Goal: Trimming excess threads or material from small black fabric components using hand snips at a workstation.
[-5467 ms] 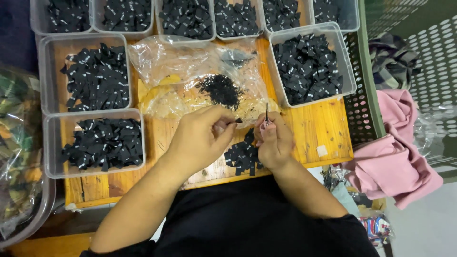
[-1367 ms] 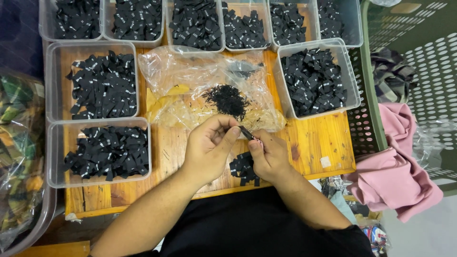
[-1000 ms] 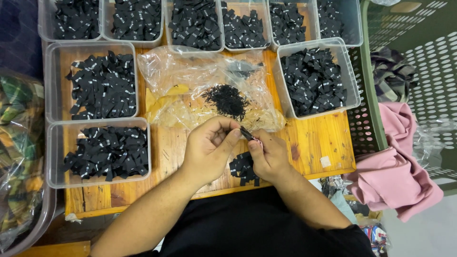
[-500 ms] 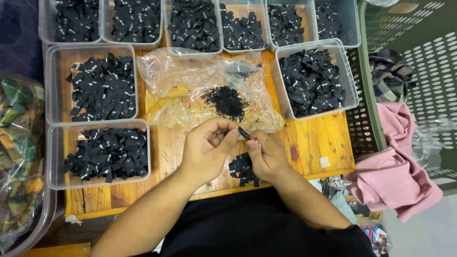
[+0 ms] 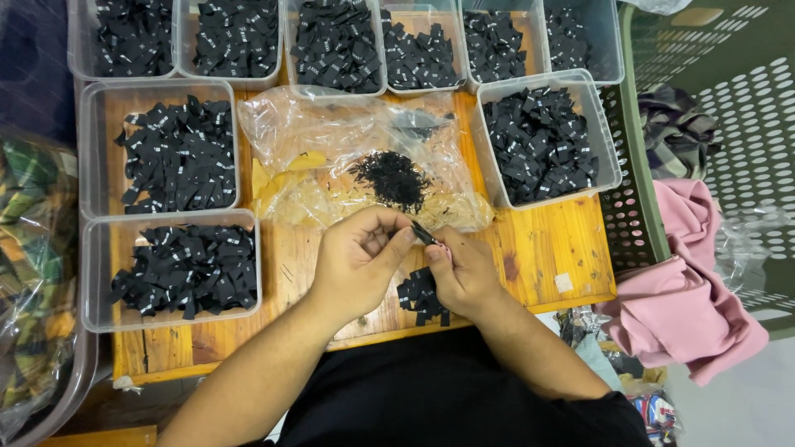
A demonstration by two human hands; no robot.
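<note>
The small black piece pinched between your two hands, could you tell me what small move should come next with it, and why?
Probably keep the black piece pinched and finish working it at the fingertips. Both the left hand and right hand meet on it above the wooden board, so it looks mid-handling; a small pile of black pieces lies under the right hand.

The top row of clear tubs (image 5: 331, 41) is cut off by the upper edge. A small black piece (image 5: 424, 234) sits between the left hand (image 5: 360, 261) and right hand (image 5: 460, 273), too small to identify. The right hand covers part of a black pile (image 5: 418, 296). A plaid bundle (image 5: 33, 273) runs off the left edge.
</note>
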